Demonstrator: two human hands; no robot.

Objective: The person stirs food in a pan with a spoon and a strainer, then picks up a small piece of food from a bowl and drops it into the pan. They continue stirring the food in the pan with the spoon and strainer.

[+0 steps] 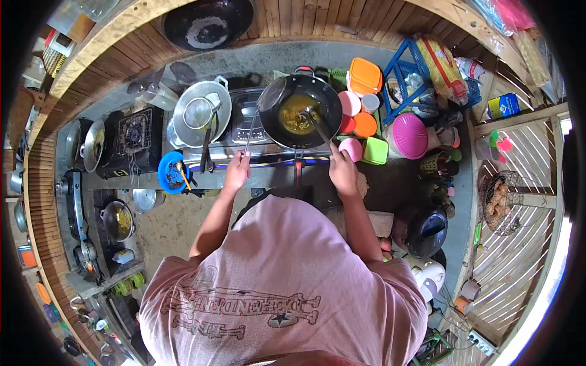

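1. Nearest, a faded pink printed T-shirt (287, 262) fills the lower middle, hiding part of the floor.
2. The left hand (237, 173) is curled closed around a thin metal handle (250, 133); its far end, near the wok's left rim, is hard to make out.
3. The right hand (343, 173) is wrapped round a dark, long-handled spatula (323, 130), its tip obscured in the food.
4. Ahead, between the hands, a round black wok (330, 102) sits on the silver stove (244, 113), holding yellowish liquid and browned pieces (297, 117) too blurred to identify.
5. The stove stands on a grey counter (215, 180).
6. Beyond rises a brown slatted wall (299, 21); a large blackened pan (207, 25) there is cut off above.
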